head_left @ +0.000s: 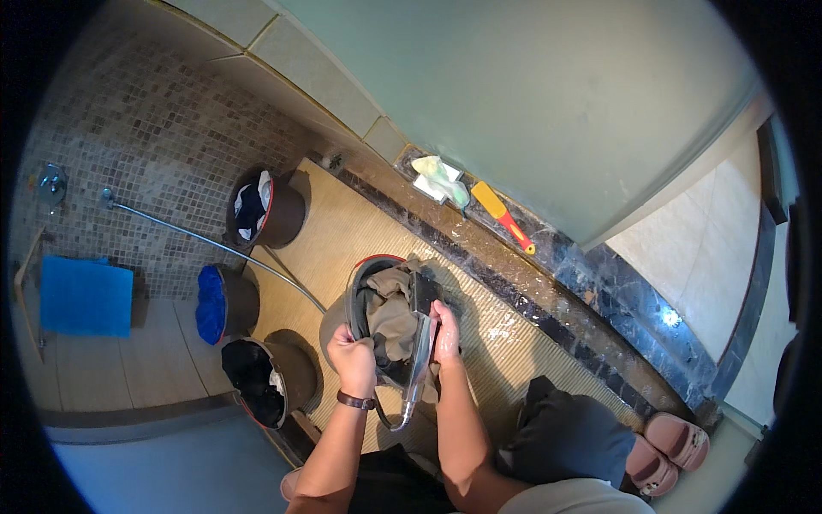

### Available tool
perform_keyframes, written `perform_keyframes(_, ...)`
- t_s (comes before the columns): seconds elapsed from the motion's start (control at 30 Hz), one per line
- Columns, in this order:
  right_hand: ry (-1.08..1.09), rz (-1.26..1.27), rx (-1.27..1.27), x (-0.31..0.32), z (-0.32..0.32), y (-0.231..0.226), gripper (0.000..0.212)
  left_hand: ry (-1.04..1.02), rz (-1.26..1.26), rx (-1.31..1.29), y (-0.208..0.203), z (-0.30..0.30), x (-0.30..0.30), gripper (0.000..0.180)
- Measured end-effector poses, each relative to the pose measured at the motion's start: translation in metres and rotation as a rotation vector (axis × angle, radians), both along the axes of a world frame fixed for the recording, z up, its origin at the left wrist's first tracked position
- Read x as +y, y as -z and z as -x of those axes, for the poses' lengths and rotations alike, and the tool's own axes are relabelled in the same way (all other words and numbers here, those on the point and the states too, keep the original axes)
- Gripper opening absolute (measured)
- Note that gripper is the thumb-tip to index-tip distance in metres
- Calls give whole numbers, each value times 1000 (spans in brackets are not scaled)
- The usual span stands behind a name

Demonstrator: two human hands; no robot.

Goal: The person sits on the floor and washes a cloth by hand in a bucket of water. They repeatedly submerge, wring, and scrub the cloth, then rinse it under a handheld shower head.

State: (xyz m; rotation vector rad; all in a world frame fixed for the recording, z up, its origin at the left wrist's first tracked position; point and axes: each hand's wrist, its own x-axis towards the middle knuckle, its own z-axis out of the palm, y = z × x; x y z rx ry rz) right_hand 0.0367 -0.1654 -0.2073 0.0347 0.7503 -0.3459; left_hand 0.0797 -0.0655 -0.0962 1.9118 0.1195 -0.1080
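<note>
Item: taupe cloth (392, 313), bunched inside grey-brown bucket (335, 317) w/ red-edged rim, ctr. of ribbed tan mat (514, 343). Shower head (422, 338), dark face & silvery handle, lies across bucket mouth, R side, screening part of cloth. R hand (445, 332): wet, fingers curled round shower head. L hand (353, 360): fingers bunched tight at near-L rim; whether pinching cloth, rim or both, can't tell, as its own knuckles block the view. Brown band (355, 400) on L wrist. Hose (231, 250): from wall outlet (108, 198), crossing floor betw. upper & mid. side buckets, passing behind ctr. bucket, looping up to handle. Side buckets, L of ctr., 3 pcs: upper bucket (289, 214) w/ navy & white clothes (249, 208); mid. bucket (242, 304) w/ bright blue cloth (211, 305); lower bucket (295, 374) w/ black clothes (248, 368), some white showing. Far L: flat blue sheet (86, 296), beside tan bar (28, 257); metal knob (52, 184) on mosaic wall. Dark marble ledge (561, 265), upper R: pale crumpled wrap (441, 178); yellow-and-red brush (503, 217) just beside it. Frosted panel (548, 103) rises behind ledge. Lower R: dark grey fabric (561, 433); pr. pink slippers (676, 441) near it.
</note>
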Motion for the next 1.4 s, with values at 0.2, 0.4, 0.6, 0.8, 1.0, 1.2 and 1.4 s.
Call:
perform_keyframes(0.2,-20,7,-43,5,-3,24,21,11,-62,-24,0,-5,-5,24)
perform_keyframes(0.4,-4,-6,-16,11,-7,37,20,-7,-106,-33,5,-6,-5,23)
perform_keyframes(0.6,-27,34,68,12,-8,36,21,4,-133,-47,10,-8,2,22)
perform_keyframes(0.8,-11,20,95,7,-7,25,21,15,-195,-47,5,-7,-4,22)
perform_keyframes(1.0,-14,17,27,5,-5,20,23,8,-190,-38,5,-7,-5,22)
perform_keyframes(1.2,-24,21,36,4,-4,15,22,6,-191,-46,10,-9,-1,23)
perform_keyframes(1.4,-4,33,35,8,-7,28,21,3,-232,-48,7,-9,-5,23)
